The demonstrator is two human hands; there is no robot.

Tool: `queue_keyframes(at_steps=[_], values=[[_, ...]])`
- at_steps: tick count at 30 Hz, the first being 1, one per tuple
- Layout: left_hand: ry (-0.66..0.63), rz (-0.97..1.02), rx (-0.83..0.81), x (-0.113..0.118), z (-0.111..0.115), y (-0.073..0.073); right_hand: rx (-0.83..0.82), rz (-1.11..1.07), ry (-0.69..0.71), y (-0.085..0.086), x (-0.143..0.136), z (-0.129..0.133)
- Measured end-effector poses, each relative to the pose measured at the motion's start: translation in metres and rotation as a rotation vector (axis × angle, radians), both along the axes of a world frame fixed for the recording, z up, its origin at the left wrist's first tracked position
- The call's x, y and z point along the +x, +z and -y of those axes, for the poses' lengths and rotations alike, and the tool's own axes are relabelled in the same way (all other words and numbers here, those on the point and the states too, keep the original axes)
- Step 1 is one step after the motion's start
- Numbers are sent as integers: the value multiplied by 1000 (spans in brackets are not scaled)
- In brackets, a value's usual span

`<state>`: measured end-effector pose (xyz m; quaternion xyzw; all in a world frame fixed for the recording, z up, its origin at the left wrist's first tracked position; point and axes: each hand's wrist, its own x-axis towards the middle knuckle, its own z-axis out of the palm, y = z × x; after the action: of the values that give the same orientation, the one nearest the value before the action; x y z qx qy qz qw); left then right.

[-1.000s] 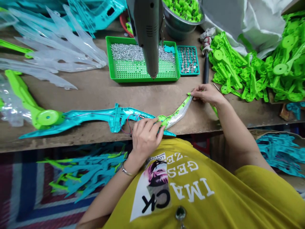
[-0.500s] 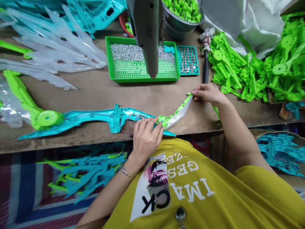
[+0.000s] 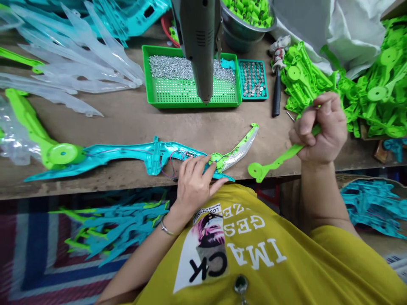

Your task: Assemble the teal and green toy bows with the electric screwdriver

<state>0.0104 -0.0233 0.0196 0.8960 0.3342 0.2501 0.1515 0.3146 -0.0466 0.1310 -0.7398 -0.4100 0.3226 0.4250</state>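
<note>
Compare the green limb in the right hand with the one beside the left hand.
The held limb is gripped in the right hand; the other limb lies at the blue frame's end, by the left hand. A clear strip runs along the other limb; none shows on the held limb. Both are bright green with a round end.

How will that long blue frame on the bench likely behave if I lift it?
The blue frame looks like moulded plastic, so probably stiff and light for its size. The wires looping out beside the left hand would likely snag or dangle. The green arm at its right end may swing or slip; whether it is fastened I can't tell.
</note>
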Motion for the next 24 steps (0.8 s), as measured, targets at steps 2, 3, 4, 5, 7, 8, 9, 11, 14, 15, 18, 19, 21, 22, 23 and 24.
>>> queue_keyframes(at_steps=[2, 3, 4, 5, 7, 8, 9, 11, 14, 15, 18, 19, 21, 22, 23, 24], values=[[-18, 6, 11, -1, 1, 0, -21, -20, 18, -9, -6, 2], [-27, 11, 20, -1, 1, 0, -20, -34, 31, -13, -8, 0], [-33, 16, 27, -1, 1, -1, -11, -47, 40, -17, -11, -3], [-35, 22, 27, -1, 1, -1, 7, -55, 39, -22, -13, -8], [-30, 35, 11, 0, 1, -2, 68, -59, 3, -32, -18, -18], [-24, 39, 0, 0, 1, -3, 99, -61, -21, -38, -21, -24], [-16, 40, -8, 1, 1, -3, 118, -66, -36, -43, -24, -30], [1, 38, -11, 2, 0, -4, 93, -88, -12, -54, -28, -40], [23, 32, -11, 3, -2, -3, -26, -127, 84, -67, -33, -52], [28, 29, -12, 4, -3, -3, -44, -132, 91, -70, -33, -55], [38, 27, -3, 5, -3, -2, 2, -65, -39, -77, -31, -56], [40, 30, 3, 5, -3, -2, 27, -16, -106, -78, -29, -55], [41, 39, 18, 5, -3, -1, 57, 79, -206, -79, -23, -51], [44, 44, 29, 6, -3, -1, 51, 100, -226, -79, -19, -48], [46, 47, 42, 6, -3, -1, 28, 92, -228, -79, -16, -45], [48, 50, 56, 7, -3, 0, -10, 55, -218, -78, -13, -42]])
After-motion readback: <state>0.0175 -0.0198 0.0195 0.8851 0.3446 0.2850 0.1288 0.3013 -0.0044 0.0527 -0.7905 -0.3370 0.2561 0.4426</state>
